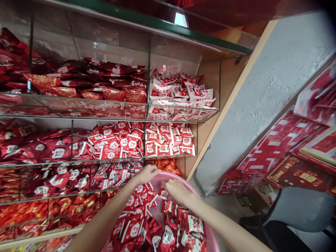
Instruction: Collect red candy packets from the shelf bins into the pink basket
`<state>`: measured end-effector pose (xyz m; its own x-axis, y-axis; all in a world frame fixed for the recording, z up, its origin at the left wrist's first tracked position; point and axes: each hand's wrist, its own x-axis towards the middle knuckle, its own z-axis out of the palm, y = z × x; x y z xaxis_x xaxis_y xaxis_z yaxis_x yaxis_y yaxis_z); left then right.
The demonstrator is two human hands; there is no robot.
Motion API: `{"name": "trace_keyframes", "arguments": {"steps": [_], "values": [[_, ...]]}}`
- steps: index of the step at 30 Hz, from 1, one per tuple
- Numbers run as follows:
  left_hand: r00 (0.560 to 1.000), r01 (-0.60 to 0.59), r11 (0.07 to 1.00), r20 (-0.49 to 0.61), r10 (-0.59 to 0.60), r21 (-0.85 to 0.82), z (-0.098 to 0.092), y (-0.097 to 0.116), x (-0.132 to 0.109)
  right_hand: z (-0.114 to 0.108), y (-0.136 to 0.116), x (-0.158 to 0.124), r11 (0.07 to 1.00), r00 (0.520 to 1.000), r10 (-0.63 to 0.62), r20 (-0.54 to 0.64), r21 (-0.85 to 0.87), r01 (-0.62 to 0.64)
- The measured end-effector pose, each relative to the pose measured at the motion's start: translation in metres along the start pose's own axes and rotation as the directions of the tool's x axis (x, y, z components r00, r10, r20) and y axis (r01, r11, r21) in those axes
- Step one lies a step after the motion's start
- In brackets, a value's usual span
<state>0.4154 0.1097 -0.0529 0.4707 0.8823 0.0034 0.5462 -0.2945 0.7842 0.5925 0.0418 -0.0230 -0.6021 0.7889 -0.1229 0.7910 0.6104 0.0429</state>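
Note:
A pink plastic basket (pixel 193 189) stands low in front of me, filled with red candy packets (pixel 133 229), some with white round labels. My left hand (pixel 147 174) is closed at the far rim of the basket, its fingers curled over the edge. Inside the basket, near the far wall, my right hand (pixel 176 190) is curled closed. Close under its fingers lies a small red and white packet (pixel 163 193); whether the fingers hold it is hidden. Red and white packets (pixel 141 196) lie just below my left hand.
Glass shelves (pixel 110 117) with dividers hold red wrapped sweets at the left and ahead. A wooden side panel (pixel 210 140) borders them. At the right are a grey wall (pixel 252 94), red gift boxes (pixel 296 175) and a grey chair (pixel 301 208).

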Motion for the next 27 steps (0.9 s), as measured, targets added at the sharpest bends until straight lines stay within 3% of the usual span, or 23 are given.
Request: {"name": "trace_keyframes", "arguments": {"steps": [7,11,15,19,21,23,27], "values": [[1.000,-0.008,1.000,-0.022,0.008,0.000,0.002,-0.004,0.002,-0.002,-0.004,0.007,0.999,1.000,-0.006,-0.025,-0.037,0.005],[1.000,-0.004,1.000,-0.025,0.003,-0.021,0.004,-0.007,0.003,-0.022,-0.001,-0.004,1.000,0.979,0.024,-0.202,0.006,-0.024],[1.000,0.019,0.999,-0.012,-0.019,-0.041,0.004,-0.007,0.003,-0.052,0.011,-0.027,0.983,0.883,0.127,-0.453,0.178,-0.050],[0.999,0.048,0.998,-0.001,-0.048,-0.049,0.002,-0.005,0.000,-0.071,0.039,-0.043,0.954,0.673,0.262,-0.692,0.291,-0.073],[0.999,0.048,0.998,-0.004,-0.049,-0.048,0.002,-0.004,0.000,-0.076,0.054,-0.046,0.959,0.596,0.273,-0.755,0.264,-0.104],[0.999,0.044,0.998,-0.008,-0.045,-0.044,0.002,-0.004,0.000,-0.079,0.067,-0.046,0.969,0.578,0.246,-0.778,0.198,-0.145],[0.999,0.031,0.999,-0.014,-0.032,-0.040,0.002,-0.005,0.001,-0.081,0.079,-0.042,0.974,0.614,0.199,-0.764,0.083,-0.212]]}}
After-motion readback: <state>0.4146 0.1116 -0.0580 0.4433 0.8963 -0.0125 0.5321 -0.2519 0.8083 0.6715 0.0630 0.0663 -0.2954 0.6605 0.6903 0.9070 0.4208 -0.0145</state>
